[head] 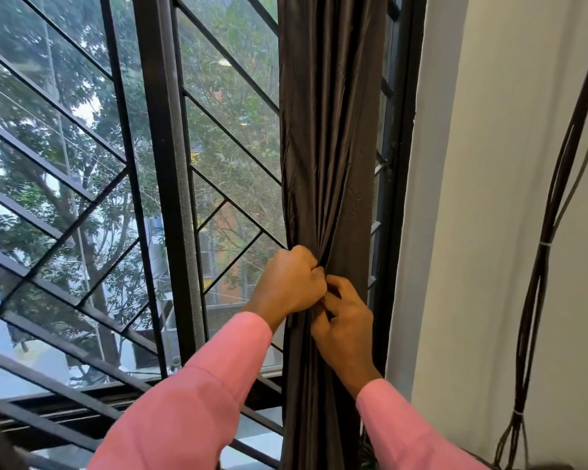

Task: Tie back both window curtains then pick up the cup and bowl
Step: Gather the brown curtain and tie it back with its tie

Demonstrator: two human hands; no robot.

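A dark brown, slightly glossy curtain hangs in the centre-right of the frame, gathered into a narrow bundle of long vertical folds that pinch tightest at lower centre. Both hands meet there. The left hand is closed in a fist around the bunched fabric, knuckles up. The right hand, just below and to its right, touching it, has its fingers curled in, pinching folds of the same cloth. Pink sleeves rise from the bottom edge. Behind, a black window grille fills the left half; black cables hang down the white wall at right.
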